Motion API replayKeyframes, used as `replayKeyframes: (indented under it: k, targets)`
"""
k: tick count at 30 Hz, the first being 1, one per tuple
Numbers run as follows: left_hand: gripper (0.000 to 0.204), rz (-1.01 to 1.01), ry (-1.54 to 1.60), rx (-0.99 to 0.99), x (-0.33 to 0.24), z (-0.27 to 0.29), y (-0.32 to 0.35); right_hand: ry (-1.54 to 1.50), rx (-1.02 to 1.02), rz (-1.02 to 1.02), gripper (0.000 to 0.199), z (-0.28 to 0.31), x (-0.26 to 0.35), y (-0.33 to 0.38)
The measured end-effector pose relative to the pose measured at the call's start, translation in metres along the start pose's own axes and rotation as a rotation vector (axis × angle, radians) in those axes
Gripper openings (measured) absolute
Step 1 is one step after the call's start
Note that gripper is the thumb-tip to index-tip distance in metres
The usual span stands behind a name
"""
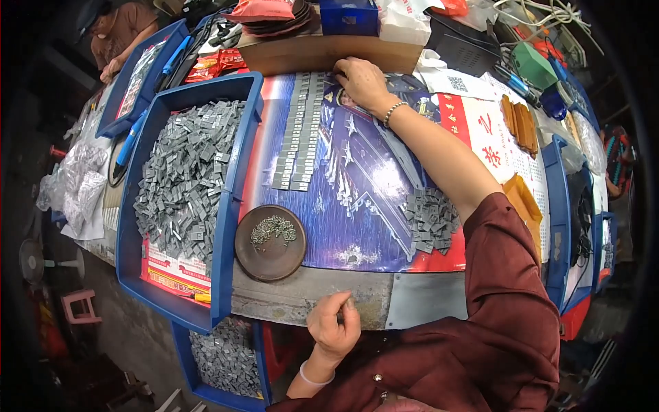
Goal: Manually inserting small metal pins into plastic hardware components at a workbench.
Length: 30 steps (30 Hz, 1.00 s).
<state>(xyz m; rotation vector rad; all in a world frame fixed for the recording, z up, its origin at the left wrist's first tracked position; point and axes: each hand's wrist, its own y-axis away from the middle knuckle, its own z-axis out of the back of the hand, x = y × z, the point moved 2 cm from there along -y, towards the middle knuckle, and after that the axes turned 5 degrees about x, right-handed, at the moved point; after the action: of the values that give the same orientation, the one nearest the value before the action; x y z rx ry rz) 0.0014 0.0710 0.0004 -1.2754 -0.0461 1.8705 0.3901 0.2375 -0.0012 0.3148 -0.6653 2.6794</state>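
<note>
My right hand [362, 84] reaches across to the far end of two rows of small grey plastic pieces [299, 130], beside a wooden board [302, 58]. Its fingers are bent downward and closed; the fingertips are hidden. At the near table edge my left hand [334, 324] is raised with fingers curled and thumb pressed in, and whatever it may hold is too small to make out. A round brown dish [271, 266] with tiny metal parts [273, 232] lies to its upper left. Beside my right arm sits a loose pile of grey pieces [432, 220].
A blue tray [223, 254] heaped with grey pieces stands on the left. Another blue tray [182, 343] sits below the table edge. Brown strips [519, 123] and more blue trays [559, 206] lie right. Another person [120, 34] sits at far left.
</note>
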Motion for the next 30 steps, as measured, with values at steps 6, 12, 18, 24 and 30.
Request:
replayKeyframes:
  k: [6, 12, 18, 24, 30]
  targets:
    - [0.023, 0.021, 0.004, 0.034, -0.002, 0.004, -0.001, 0.050, -0.020, 0.041, 0.014, -0.004, 0.001, -0.003]
    - [0.019, 0.062, 0.002, 0.045, -0.003, 0.005, 0.000, 0.071, -0.040, 0.048, 0.013, -0.005, 0.001, -0.003]
    - [0.022, 0.023, 0.012, -0.011, -0.004, 0.002, -0.001, 0.020, -0.039, 0.021, 0.013, -0.001, 0.002, -0.002]
    - [0.019, -0.033, -0.001, -0.077, -0.003, -0.001, 0.000, -0.225, -0.030, 0.074, 0.020, 0.052, 0.012, 0.024]
    - [0.017, 0.079, 0.046, -0.055, -0.004, 0.000, 0.002, -0.339, 0.079, 0.066, 0.017, 0.146, 0.045, 0.093]
